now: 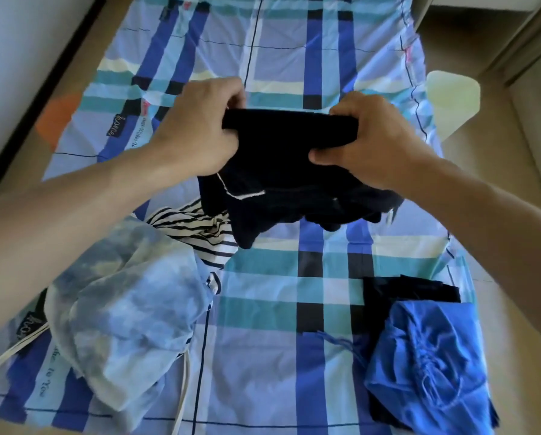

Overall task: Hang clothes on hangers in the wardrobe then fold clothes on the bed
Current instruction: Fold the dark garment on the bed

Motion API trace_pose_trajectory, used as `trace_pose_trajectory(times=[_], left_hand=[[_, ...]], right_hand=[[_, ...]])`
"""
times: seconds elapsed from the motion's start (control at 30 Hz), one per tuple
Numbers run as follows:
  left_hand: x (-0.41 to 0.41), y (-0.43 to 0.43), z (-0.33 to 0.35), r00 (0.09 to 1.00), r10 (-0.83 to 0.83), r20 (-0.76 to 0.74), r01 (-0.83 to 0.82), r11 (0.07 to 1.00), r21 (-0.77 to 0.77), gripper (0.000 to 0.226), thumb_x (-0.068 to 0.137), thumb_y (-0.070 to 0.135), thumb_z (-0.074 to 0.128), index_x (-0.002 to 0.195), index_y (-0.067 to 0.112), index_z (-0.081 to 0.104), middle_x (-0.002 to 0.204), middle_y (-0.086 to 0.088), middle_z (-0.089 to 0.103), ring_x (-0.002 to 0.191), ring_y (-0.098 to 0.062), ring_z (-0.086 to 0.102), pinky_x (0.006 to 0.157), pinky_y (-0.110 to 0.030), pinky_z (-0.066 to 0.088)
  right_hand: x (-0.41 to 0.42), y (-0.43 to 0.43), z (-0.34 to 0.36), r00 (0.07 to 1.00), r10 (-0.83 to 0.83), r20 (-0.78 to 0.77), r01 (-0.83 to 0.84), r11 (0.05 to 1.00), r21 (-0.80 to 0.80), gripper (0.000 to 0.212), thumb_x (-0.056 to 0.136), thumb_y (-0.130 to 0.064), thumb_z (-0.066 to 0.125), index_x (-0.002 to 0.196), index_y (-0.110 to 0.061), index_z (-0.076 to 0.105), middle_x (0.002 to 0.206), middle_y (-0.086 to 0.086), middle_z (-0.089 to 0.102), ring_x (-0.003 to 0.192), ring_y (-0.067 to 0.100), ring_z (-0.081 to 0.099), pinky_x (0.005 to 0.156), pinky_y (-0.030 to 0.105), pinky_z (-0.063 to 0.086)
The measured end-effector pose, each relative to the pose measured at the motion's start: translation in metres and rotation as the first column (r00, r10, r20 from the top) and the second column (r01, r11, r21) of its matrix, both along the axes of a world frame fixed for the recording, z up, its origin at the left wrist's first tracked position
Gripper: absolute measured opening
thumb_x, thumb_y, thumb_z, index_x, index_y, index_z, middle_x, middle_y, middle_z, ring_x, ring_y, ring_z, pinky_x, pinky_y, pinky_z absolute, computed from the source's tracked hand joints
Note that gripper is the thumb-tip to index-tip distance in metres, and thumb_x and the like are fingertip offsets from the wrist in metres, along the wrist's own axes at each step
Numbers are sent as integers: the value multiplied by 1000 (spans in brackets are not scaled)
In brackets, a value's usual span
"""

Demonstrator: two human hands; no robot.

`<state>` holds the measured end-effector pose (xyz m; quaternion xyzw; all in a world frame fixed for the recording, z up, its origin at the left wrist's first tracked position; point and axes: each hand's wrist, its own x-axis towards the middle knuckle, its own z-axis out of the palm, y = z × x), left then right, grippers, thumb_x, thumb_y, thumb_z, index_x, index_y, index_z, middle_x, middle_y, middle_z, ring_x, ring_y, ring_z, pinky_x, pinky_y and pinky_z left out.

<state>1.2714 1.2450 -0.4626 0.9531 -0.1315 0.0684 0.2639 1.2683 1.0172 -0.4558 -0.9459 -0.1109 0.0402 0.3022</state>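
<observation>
A dark navy garment (281,171) with a thin white trim hangs bunched above the middle of the bed. My left hand (200,127) grips its upper left edge and my right hand (369,139) grips its upper right edge, fingers curled over the fabric. Its lower part droops onto the checked sheet. A striped black-and-white garment (200,233) lies just left of it, partly under a pale blue tie-dye garment (131,312). At the near right lies a bright blue drawstring garment (426,362) on top of a dark piece (410,290).
The bed (281,51) carries a blue, teal and white checked sheet and fills most of the view. Beige floor runs along both sides. A pale object (451,98) stands by the right edge, and a dark-edged wall (27,58) lies to the left.
</observation>
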Motion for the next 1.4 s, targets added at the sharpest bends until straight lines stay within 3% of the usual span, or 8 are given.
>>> trace_pose_trajectory(times=[0.43, 0.6, 0.77, 0.93, 1.03, 1.13, 1.23, 1.4], left_hand=[[16, 7, 16, 979, 181, -92, -194, 967, -164, 15, 83, 17, 58, 75, 5, 58, 63, -5, 48, 60, -17, 46, 58, -31, 34], [19, 27, -7, 949, 229, -219, -262, 955, -137, 22, 87, 25, 62, 80, 5, 62, 67, -5, 52, 65, -20, 49, 59, -33, 35], [16, 38, -25, 902, 220, -371, -378, 818, -434, 10, 86, 20, 63, 76, 22, 64, 74, 7, 62, 71, -6, 60, 69, -24, 44], [1, 44, -30, 917, 44, -396, -242, 852, -464, 16, 88, 34, 71, 86, 18, 69, 81, 3, 72, 81, -12, 70, 77, -26, 54], [-8, 58, -18, 872, -124, -474, -89, 911, -402, 53, 65, 56, 81, 104, 21, 69, 99, -2, 73, 93, -15, 71, 84, -30, 55], [-15, 67, -12, 769, -244, -591, 110, 961, -253, 42, 75, 34, 87, 113, 35, 68, 103, 14, 75, 94, -2, 70, 81, -13, 54], [-24, 70, -19, 837, -154, -525, 231, 969, 85, 20, 83, 25, 80, 94, 39, 71, 82, 11, 75, 77, -9, 69, 74, -28, 55], [-66, 73, -13, 824, -237, -514, 275, 961, -3, 32, 75, 59, 68, 95, 34, 73, 98, 16, 67, 95, -7, 63, 83, -32, 49]], right_hand=[[29, -72, -30, 947, -311, 82, 322, 914, -246, 5, 83, -13, 64, 85, -14, 59, 88, 13, 58, 87, 34, 49, 66, 34, 38], [28, -92, -44, 849, -520, -91, 527, 847, 68, 3, 84, -5, 57, 81, -4, 56, 69, 7, 39, 68, 24, 35, 50, 28, 23], [30, -106, -56, 653, -652, -386, 757, 540, 367, 25, 69, -10, 38, 81, -29, 51, 88, 4, 49, 81, 21, 49, 62, 35, 41], [22, -113, -57, 724, -449, -524, 686, 391, 614, 27, 91, 1, 47, 95, -17, 67, 84, 2, 73, 78, 18, 72, 72, 37, 61], [9, -127, -50, 853, -168, -494, 484, 606, 631, 14, 97, -17, 59, 107, -13, 68, 99, 5, 75, 95, 20, 72, 98, 43, 53], [-2, -138, -45, 908, 72, -414, -58, 997, 47, 54, 73, -18, 86, 119, -20, 57, 103, 4, 69, 95, 22, 67, 79, 35, 54], [-13, -134, -53, 960, 136, -244, -219, 908, -357, 37, 74, 0, 72, 104, -17, 60, 86, -2, 62, 88, 27, 62, 70, 37, 47], [-44, -139, -42, 964, 20, -267, -64, 986, -155, 31, 78, 2, 73, 98, -21, 69, 78, -12, 64, 75, 9, 62, 63, 27, 44]])
